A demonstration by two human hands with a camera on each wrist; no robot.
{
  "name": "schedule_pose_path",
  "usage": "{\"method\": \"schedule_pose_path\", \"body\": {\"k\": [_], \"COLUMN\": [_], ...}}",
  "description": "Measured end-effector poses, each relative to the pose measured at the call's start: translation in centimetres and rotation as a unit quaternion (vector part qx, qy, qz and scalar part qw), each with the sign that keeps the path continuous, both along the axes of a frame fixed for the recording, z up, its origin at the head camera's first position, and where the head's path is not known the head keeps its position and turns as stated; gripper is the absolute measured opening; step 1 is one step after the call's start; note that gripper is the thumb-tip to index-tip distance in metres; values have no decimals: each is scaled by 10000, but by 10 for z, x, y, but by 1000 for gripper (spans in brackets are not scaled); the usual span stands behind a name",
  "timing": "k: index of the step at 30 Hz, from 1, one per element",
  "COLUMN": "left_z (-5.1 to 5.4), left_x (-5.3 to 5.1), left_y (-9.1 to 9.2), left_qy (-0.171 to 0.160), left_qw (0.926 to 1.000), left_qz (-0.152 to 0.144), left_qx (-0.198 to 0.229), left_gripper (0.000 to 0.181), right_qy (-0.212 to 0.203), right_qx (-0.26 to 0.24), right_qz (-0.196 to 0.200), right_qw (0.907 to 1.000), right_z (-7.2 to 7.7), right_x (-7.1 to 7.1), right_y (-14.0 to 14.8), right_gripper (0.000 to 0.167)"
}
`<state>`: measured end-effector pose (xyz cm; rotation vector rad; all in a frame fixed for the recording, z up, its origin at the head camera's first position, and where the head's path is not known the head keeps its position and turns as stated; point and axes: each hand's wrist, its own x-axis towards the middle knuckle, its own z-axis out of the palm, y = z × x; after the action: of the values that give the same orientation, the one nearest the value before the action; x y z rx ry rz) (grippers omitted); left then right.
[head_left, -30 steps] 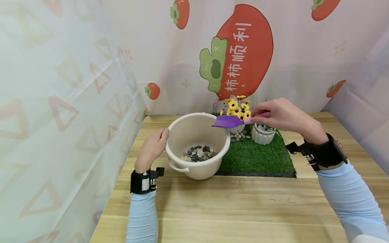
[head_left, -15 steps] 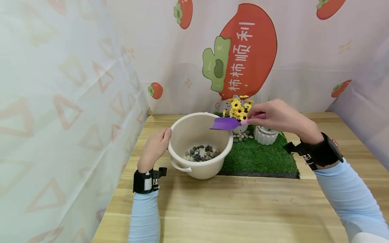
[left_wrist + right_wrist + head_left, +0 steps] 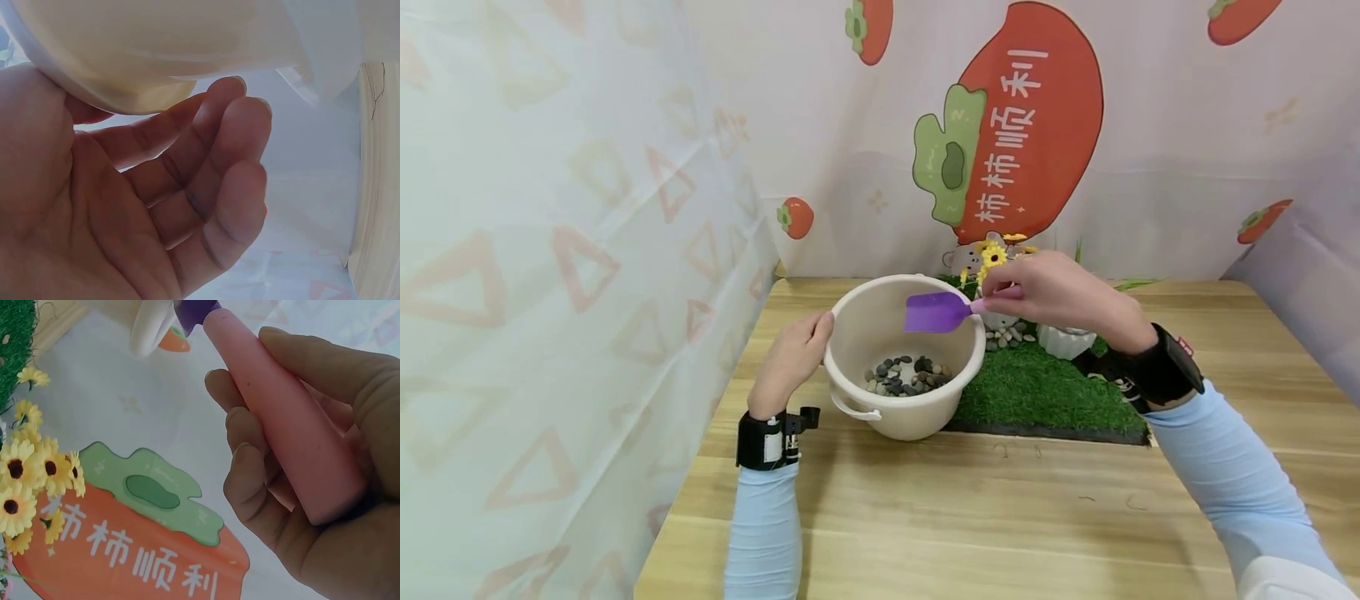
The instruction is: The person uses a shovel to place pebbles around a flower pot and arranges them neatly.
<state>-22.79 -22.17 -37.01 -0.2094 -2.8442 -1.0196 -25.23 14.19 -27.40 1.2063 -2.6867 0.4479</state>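
Note:
My left hand (image 3: 790,362) grips the left rim of a cream plastic bucket (image 3: 917,421), thumb on top. In the left wrist view its fingers (image 3: 234,125) curl below the rim. Grey, black and tan pebbles (image 3: 897,386) lie on the bucket's floor. My right hand (image 3: 1060,287) holds a small toy shovel by its pink handle (image 3: 281,412). The purple blade (image 3: 936,313) hangs over the bucket's opening, pointing left, its broad face turned toward the head camera. No pebbles show on the blade.
Right of the bucket lies a green turf mat (image 3: 1045,392). Yellow flowers (image 3: 37,469), a white fluted pot (image 3: 1066,342) and more pebbles (image 3: 1009,336) stand at its back. A printed cloth (image 3: 842,150) hangs behind the wooden table (image 3: 925,517).
The shovel has moved left, farther over the bucket, and its blade has rolled to show more of its face. My left hand keeps its place on the rim. The head view has shifted slightly.

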Motion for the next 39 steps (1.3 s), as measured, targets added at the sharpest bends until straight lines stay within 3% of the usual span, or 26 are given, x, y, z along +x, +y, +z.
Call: {"method": "schedule_pose_path", "body": {"k": [9,27,39], "left_z": [2,1,3], "left_x": [-2,-1,1], "left_y": [0,0,0], "left_qy": [-10,142,31], "left_qw": [10000,9999,10000], "left_qz": [6,-88,-42], "left_qx": [37,1,49], "left_gripper": [50,49,48], "right_qy": [226,689,420], "right_qx": [106,395,810], "right_qz": [192,301,214], "right_qw": [9995,9964,9956], "right_z": [-8,-7,-2], "right_x": [-4,-2,-3], "right_y": [-8,-20,-33], "right_gripper": [11,15,6]}}
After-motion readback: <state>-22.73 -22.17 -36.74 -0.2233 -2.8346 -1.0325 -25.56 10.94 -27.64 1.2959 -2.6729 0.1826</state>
